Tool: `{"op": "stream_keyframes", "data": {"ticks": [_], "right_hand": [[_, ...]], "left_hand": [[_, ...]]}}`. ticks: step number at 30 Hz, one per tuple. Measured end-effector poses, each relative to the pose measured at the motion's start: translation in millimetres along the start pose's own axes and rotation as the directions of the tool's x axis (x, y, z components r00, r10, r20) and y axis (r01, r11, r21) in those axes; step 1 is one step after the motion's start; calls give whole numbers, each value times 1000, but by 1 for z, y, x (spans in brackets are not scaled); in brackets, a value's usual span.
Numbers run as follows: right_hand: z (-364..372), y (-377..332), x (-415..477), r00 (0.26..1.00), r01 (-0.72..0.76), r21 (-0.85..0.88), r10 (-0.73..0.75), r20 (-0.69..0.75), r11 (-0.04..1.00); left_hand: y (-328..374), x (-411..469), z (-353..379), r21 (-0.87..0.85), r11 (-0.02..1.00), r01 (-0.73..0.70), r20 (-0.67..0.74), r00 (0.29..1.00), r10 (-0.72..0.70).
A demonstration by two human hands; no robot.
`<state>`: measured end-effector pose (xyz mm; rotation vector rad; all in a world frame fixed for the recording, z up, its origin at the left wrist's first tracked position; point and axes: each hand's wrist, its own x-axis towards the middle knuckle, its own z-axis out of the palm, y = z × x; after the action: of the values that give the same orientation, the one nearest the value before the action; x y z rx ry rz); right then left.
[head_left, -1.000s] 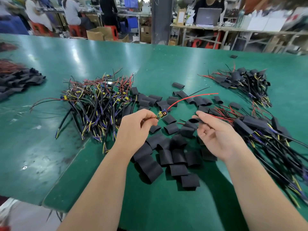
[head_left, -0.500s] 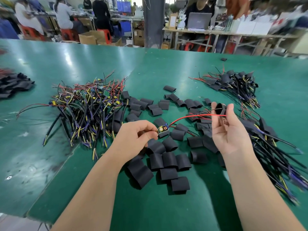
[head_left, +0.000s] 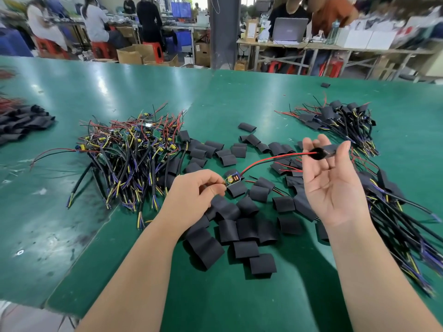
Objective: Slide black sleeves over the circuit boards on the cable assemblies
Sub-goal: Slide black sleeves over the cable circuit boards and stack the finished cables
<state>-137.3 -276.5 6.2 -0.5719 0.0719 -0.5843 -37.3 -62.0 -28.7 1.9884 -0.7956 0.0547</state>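
Head view, two hands [head_left: 196, 197] [head_left: 332, 188], one pinched circuit board [head_left: 233, 179], one held sleeve [head_left: 329, 149]

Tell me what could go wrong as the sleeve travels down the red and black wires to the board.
1. The wires only just enter the black sleeve pinched in the right hand; they could slip out again.
2. Upright parts on the circuit board may snag the sleeve's mouth.
3. The left hand pinches just the board's end, so a hard push might twist it loose.

Bare assemblies [head_left: 129, 159] left — loose sleeves [head_left: 247, 228] centre — sleeved assemblies [head_left: 340, 118] right.
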Motion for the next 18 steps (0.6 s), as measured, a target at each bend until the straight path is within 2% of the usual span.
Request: {"op": "stream_keyframes", "data": {"ticks": [4, 11, 18], "right_hand": [[2, 9, -2, 1000, 14, -168, -9, 26, 986], [8, 50, -13, 989, -87, -397, 128, 78, 914], [6, 52, -13, 998, -48, -560, 67, 13, 827]], "left_hand": [[2, 0, 1, -1, 1000, 12, -8, 1000, -12], [12, -4, 13, -33, 999, -41, -27, 999, 40], [12, -5, 16, -17, 995, -99, -44, 994, 98]]}}
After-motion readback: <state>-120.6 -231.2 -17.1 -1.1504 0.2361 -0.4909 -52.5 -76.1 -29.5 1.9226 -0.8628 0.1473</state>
